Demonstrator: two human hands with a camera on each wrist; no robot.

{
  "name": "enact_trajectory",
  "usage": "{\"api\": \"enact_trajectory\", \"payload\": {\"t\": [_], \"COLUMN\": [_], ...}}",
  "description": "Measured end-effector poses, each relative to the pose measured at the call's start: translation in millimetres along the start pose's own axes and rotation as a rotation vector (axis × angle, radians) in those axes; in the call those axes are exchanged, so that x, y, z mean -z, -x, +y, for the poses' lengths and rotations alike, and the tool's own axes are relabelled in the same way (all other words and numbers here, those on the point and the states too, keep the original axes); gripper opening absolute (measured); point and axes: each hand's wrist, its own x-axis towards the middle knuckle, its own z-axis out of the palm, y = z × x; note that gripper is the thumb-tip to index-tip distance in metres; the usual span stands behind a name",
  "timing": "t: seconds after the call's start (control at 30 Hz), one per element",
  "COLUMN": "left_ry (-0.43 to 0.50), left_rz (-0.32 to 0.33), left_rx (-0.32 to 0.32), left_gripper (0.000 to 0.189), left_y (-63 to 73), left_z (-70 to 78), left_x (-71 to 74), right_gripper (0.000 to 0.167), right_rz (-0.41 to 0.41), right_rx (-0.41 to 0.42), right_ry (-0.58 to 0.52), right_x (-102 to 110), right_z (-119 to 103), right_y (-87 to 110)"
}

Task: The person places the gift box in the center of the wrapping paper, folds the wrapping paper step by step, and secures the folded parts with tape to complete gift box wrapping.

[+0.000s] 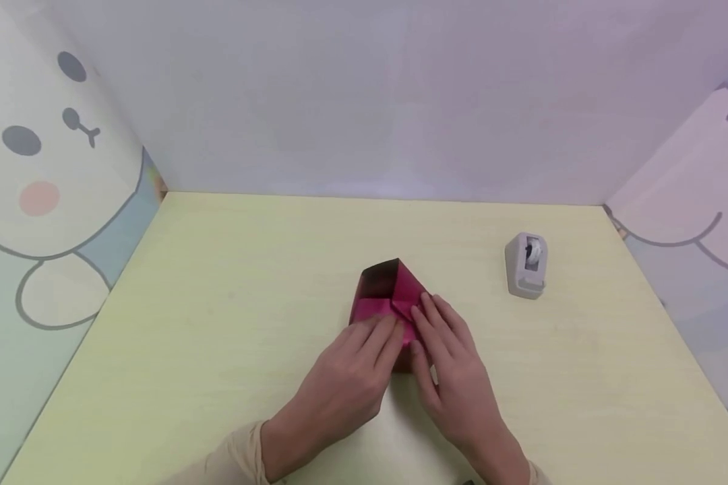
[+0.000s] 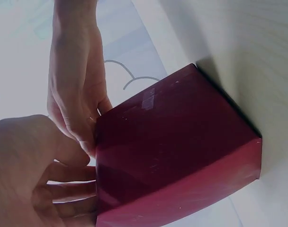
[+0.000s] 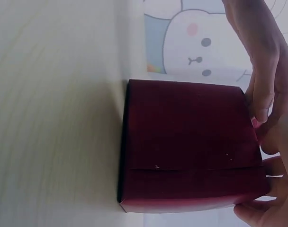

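Note:
A dark red paper box (image 1: pixel 409 283) with brighter pink inner flaps stands on the table; its far top end gapes. Its smooth outer walls fill much of both wrist views, with a small shiny patch on the wall (image 2: pixel 148 99) in the left wrist view. My left hand (image 1: pixel 348 374) bends its fingertips onto the pink flap at the near left and pinches the box's top edge; its thumb is hidden in the head view. Along the right top edge lie the fairly straight fingers of my right hand (image 1: pixel 458 367), its thumb near the front edge.
A grey tape dispenser (image 1: pixel 526 266) with a roll in it stands on the table (image 1: pixel 230 296) to the right, beyond my hands. Walls with cartoon animal prints (image 1: pixel 42 155) enclose the table's back and sides. A small dark thing (image 1: pixel 470 482) peeks in at the bottom edge.

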Motion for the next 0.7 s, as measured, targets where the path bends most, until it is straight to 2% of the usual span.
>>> {"api": "enact_trajectory", "payload": {"t": [0.2, 0.3, 0.53, 0.6, 0.7], "left_ry": [-0.014, -0.010, -0.011, -0.025, -0.041], "left_rz": [-0.046, -0.069, -0.123, -0.139, -0.162], "left_rx": [0.008, 0.019, 0.057, 0.064, 0.073], "left_gripper": [0.045, 0.045, 0.053, 0.054, 0.053], "left_y": [0.3, 0.6, -3.8, -5.1, -6.5], "left_z": [1.8, 2.7, 4.1, 4.9, 6.3], "left_x": [-4.5, -7.4, -10.5, -11.1, -11.7], "right_gripper": [0.050, 0.051, 0.051, 0.048, 0.037], "right_rz": [-0.015, -0.026, -0.048, -0.032, 0.041], "right_rx": [-0.013, -0.036, -0.023, -0.043, -0.119], "right_ry": [0.100, 0.118, 0.160, 0.113, -0.031], "right_x": [-1, -2, 0, 4, 10], "right_z": [-3, -4, -1, 1, 5], "right_y": [0.5, 1.5, 0.2, 0.4, 1.4]}}
